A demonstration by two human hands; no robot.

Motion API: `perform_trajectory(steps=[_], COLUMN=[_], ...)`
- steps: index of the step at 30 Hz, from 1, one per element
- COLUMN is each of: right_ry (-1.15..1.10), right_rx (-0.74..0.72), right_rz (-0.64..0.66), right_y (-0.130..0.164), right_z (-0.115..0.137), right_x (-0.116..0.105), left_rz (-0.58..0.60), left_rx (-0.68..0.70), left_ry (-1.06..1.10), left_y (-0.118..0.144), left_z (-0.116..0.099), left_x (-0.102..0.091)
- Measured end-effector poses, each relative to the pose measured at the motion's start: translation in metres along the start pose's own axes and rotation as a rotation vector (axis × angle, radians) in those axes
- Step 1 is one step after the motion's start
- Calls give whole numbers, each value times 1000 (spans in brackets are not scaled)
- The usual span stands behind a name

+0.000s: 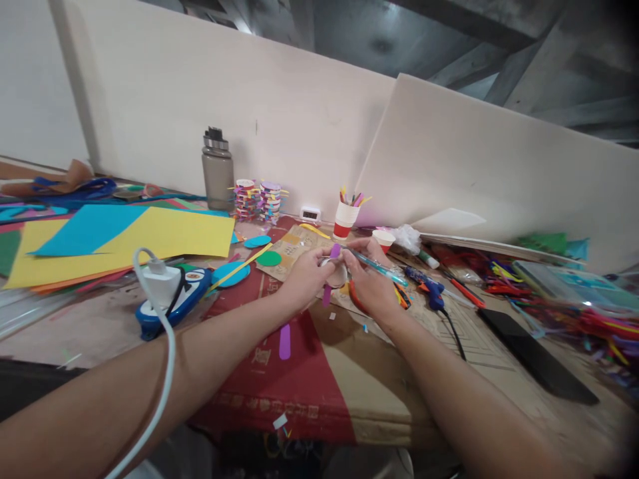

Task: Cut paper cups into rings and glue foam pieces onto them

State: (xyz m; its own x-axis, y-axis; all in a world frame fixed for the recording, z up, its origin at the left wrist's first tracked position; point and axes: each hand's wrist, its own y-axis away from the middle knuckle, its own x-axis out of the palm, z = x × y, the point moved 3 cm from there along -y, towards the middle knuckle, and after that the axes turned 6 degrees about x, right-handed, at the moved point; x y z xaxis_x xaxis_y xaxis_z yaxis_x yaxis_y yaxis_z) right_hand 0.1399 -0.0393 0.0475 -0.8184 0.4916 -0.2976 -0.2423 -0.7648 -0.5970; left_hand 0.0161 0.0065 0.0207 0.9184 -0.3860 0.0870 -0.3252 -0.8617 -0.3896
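left hand [304, 276]: fingers curled, pinching a purple strip [330, 274] and the left side of a small white cup [335, 274]
right hand [370, 283]: fingers closed on the cup's right side, also gripping a teal pen [382, 269] that sticks out to the right
cup position: held between both hands just above the cardboard sheet [349, 392], mid-table; mostly hidden by fingers
purple strip: runs top to bottom across the cup, upper end above it, lower end hanging below
second purple strip [284, 341]: flat on the red part of the cardboard, near the left forearm
glue gun [430, 287]: blue, just right of the right hand, cable trailing toward the viewer
paper cup [345, 220]: red-and-white, holds coloured sticks, behind the hands
bottle [217, 169]: grey, upright at the back wall
yellow paper [164, 236]: left side, blue sheet on top
power strip [172, 297]: white plug in it, left of the hands
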Motion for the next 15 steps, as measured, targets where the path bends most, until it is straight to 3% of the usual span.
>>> perform_trajectory(steps=[15], right_ry=[63], right_rx=[-57], right_rz=[1], right_y=[3], right_z=[-1], right_x=[-1], left_rz=[17], left_rx=[-10], left_ry=[-63], left_y=[3], left_z=[-8], left_x=[0])
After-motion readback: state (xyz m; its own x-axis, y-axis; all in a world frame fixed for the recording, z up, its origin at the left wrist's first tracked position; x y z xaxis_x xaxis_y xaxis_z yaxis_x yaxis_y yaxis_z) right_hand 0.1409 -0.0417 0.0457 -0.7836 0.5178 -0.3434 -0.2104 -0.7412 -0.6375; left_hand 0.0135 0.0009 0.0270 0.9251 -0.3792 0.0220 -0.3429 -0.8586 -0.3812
